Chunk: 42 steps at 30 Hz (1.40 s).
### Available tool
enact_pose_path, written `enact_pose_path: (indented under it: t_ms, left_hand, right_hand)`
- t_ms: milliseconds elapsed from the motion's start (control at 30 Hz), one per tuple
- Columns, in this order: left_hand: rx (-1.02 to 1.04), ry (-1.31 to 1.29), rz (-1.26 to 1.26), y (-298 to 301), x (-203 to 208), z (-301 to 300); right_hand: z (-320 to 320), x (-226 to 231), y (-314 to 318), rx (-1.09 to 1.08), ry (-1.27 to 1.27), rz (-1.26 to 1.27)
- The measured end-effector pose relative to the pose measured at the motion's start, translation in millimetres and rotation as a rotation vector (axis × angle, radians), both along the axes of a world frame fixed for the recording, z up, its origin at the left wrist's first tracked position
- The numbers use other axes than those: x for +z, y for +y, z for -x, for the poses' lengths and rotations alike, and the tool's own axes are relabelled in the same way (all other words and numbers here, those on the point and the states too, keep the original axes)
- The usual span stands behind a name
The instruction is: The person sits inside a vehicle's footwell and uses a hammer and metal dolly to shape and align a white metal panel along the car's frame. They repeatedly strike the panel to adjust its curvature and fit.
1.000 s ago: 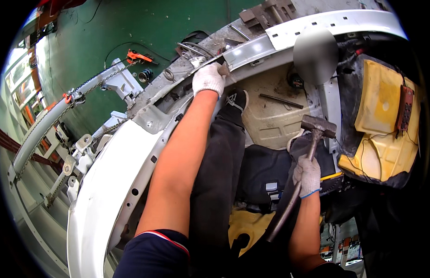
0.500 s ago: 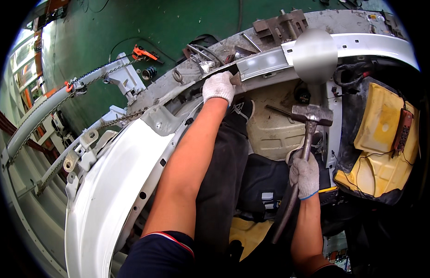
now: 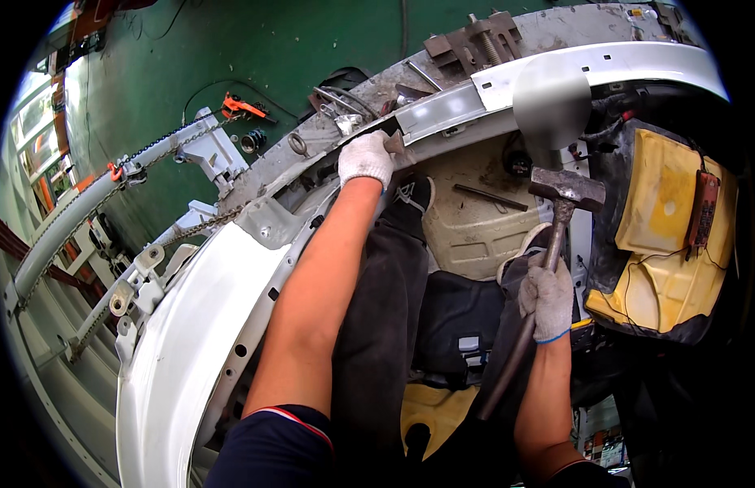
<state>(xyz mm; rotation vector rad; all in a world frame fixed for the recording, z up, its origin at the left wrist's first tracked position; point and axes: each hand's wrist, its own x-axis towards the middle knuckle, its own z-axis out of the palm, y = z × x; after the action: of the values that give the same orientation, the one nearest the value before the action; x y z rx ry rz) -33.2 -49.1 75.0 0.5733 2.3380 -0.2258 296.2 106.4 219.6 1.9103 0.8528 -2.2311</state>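
My left hand [image 3: 365,160], in a whitish knit glove, is closed around a rusty brown metal piece [image 3: 394,142]. Its flared end sticks out to the right; the rest is hidden in the glove. This hand is at the car body's door sill [image 3: 438,116], where the silver sill section meets the white panel. My right hand [image 3: 548,299], also gloved, grips the handle of a sledgehammer [image 3: 567,189] partway along. The steel head points away from me, above the beige floor pan [image 3: 467,228], and the handle's end reaches down toward my lap.
A dark metal bar [image 3: 491,198] lies on the floor pan near my shoes. The white fender-like panel [image 3: 202,317] curves along my left. Beyond the sill are a rusty clamp [image 3: 475,42], a chain [image 3: 202,224] and an orange tool [image 3: 243,106]. Yellow seat foam [image 3: 650,191] sits at right.
The hammer head has moved slightly right, uncovering more of the bar on the floor pan. My left hand stays at the sill with the metal piece; the whole view has shifted a little.
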Motion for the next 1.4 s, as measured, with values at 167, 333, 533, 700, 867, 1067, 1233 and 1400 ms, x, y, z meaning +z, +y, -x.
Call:
enact_pose_path:
  t_ms: [167,333,533,700,867,1067,1233,1400]
  left_hand:
    - [-0.011,-0.032,-0.076,-11.0,1.9,-0.7]
    - [-0.012,0.07,-0.126,-18.5,-8.0,-4.2]
    - [-0.021,0.077,-0.149,-9.0,1.4,-5.9]
    - [0.005,0.03,-0.221,-16.7,-2.2,-3.8]
    - [0.065,0.015,-0.22,-22.2,6.1,-1.6]
    - [0.083,-0.024,-0.237,-17.2,-1.4,-3.3]
    - [0.126,0.092,-0.289,-12.4,-3.3,6.5]
    - [-0.114,0.163,-0.447,-41.6,-0.9,-16.1]
  right_hand:
    - [-6.9,-2.7,6.5,-0.006,-0.014,-0.006]
    - [-4.8,0.9,6.7,-0.009,0.01,0.004]
    - [-2.9,1.7,6.4,-0.001,0.008,-0.013]
    - [-2.9,14.0,22.4,0.024,0.01,-0.055]
    - [-5.8,55.9,91.6,-0.112,0.017,-0.579]
    - [43.5,95.7,200.2,0.328,-0.049,-1.59]
    - [117.9,-21.0,-43.9,1.145,-0.279,-1.015]
    - [93.7,0.3,-34.3,0.563,-0.188,-0.01]
